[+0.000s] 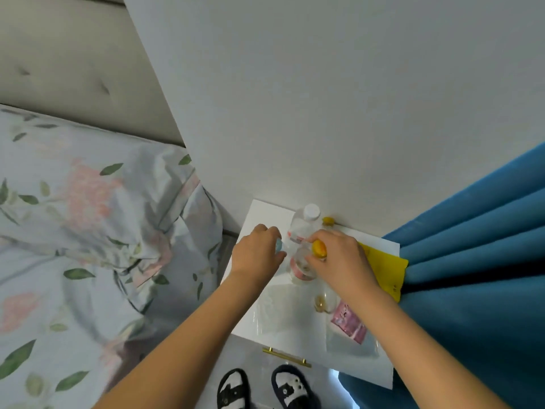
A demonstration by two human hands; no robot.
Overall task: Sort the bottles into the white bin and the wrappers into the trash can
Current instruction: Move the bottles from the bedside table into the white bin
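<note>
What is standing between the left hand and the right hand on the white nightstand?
In the head view, a clear bottle with a pink label stands between the left hand and right hand.

Clear plastic bottles (303, 228) cluster at the white bench (265, 214) back; pink wrapper (348, 323) front-right, floral bed (88, 231) left, blue curtain (472, 246) right.

Floral-printed bedding (88, 231) lying left of the white nightstand (265, 214), beneath a beige tufted headboard (73, 69). Blue pleated curtain (472, 246) hanging against the nightstand's right edge. Black-and-white slippers (262, 388) on the floor below its front edge.
</note>
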